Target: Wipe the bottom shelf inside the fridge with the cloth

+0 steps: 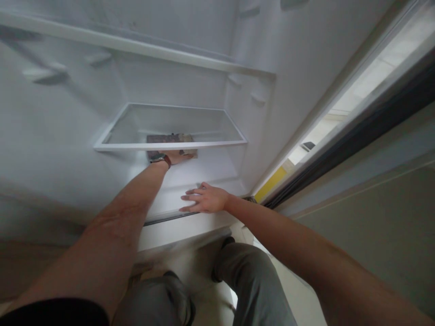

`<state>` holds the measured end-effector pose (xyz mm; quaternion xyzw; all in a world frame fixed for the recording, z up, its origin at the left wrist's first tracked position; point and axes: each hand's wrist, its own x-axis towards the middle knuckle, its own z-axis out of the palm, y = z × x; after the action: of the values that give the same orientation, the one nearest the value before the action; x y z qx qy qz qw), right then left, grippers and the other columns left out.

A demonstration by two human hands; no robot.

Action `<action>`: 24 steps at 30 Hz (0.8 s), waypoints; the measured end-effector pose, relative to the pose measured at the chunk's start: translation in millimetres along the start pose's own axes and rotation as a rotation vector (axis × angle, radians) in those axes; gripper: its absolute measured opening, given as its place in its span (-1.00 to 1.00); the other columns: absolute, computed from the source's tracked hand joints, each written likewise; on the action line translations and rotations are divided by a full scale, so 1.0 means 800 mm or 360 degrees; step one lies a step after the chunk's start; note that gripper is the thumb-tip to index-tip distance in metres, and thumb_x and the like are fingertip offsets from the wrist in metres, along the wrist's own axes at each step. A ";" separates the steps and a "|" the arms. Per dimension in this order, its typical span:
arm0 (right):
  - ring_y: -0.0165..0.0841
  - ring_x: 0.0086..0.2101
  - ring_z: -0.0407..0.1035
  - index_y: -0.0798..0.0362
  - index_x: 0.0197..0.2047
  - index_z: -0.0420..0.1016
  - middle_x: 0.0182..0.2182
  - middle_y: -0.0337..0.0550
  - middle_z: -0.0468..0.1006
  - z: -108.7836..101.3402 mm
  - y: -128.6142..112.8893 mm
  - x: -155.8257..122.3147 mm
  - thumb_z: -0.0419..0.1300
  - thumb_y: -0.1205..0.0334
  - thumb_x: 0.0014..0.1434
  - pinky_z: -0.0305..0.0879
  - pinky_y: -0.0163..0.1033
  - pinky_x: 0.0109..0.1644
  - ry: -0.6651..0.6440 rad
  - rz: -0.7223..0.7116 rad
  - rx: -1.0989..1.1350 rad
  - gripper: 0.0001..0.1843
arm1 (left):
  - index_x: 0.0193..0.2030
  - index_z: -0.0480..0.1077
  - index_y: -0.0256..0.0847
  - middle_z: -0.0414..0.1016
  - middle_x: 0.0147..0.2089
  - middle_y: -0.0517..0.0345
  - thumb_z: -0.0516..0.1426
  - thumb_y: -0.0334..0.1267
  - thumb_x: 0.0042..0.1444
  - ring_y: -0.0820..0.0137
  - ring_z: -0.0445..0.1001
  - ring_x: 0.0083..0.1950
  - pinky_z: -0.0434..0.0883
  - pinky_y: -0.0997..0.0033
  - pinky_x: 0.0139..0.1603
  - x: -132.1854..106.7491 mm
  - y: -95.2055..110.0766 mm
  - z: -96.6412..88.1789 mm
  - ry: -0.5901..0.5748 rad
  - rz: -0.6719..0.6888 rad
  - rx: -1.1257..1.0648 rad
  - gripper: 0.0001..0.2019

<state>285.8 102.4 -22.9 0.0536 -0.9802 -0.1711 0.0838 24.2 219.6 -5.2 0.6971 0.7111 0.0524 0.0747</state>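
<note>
My left hand [176, 157] reaches under the glass shelf [170, 146] inside a white refrigerator, a watch [159, 158] on its wrist. It lies stretched out on a dark, patterned cloth [159, 139], which is spread on the white floor of the compartment [210, 165]. Part of the cloth shows through the glass, and the shelf's front edge crosses in front of it. Closer to me, my right hand [205, 199] is open with fingers spread, holding nothing, over the front of the compartment floor.
A second shelf edge [136, 47] runs across above. Moulded shelf supports [47, 74] stick out from the side walls. On the right, the open door with its dark seal [340, 149] stands beside my arm. My grey-trousered legs [254, 276] are below.
</note>
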 end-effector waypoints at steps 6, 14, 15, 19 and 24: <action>-0.13 0.27 0.22 -0.32 0.44 0.31 0.42 -0.06 0.31 -0.001 0.001 0.002 0.08 0.07 0.49 0.15 -0.07 0.06 -0.0035 0.0016 0.0036 -0.50 | 0.63 -0.05 0.00 -0.08 0.65 -0.15 -0.09 0.61 0.07 -0.38 -0.10 0.59 -0.20 -0.46 0.50 -0.040 0.025 0.001 -0.0079 -0.0156 0.0059 0.11; -0.15 0.26 0.23 -0.28 0.43 0.34 0.40 -0.04 0.33 0.003 0.002 0.001 0.05 0.06 0.50 0.14 -0.06 0.06 0.0015 0.0011 0.0050 -0.52 | 0.66 -0.25 0.03 -0.38 0.69 -0.06 -0.12 0.63 0.04 -0.39 -0.44 0.62 -0.30 -0.54 0.48 -0.092 0.060 0.008 -0.0129 -0.0119 0.0025 0.16; -0.16 0.25 0.23 -0.27 0.43 0.34 0.40 -0.03 0.33 0.004 0.002 0.000 0.03 0.06 0.51 0.14 -0.06 0.06 0.0024 0.0008 0.0046 -0.52 | 0.66 -0.26 0.03 -0.37 0.69 -0.06 -0.12 0.63 0.04 -0.39 -0.45 0.62 -0.31 -0.54 0.48 -0.097 0.064 0.009 -0.0136 -0.0123 0.0022 0.17; -0.15 0.22 0.26 -0.26 0.43 0.34 0.39 -0.03 0.34 0.007 0.004 -0.001 0.02 0.04 0.51 0.13 -0.05 0.08 0.0067 -0.0022 0.0024 -0.52 | 0.66 -0.29 0.05 -0.38 0.69 -0.02 -0.13 0.63 0.05 -0.35 -0.49 0.63 -0.34 -0.52 0.49 -0.115 0.079 0.010 -0.0183 -0.0112 0.0048 0.16; -0.14 0.15 0.31 -0.29 0.42 0.35 0.36 -0.05 0.39 0.015 0.005 0.000 0.03 0.03 0.50 0.09 0.03 0.16 0.0106 -0.0016 0.0017 -0.52 | 0.65 -0.31 0.10 -0.29 0.69 0.01 -0.11 0.53 0.14 -0.32 -0.46 0.63 -0.32 -0.55 0.48 -0.133 0.094 0.009 -0.0219 -0.0093 0.0074 0.06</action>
<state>283.4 109.7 -32.3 0.0646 -0.9775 -0.1645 0.1151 101.0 114.8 4.7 0.6795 0.7254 -0.0143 0.1086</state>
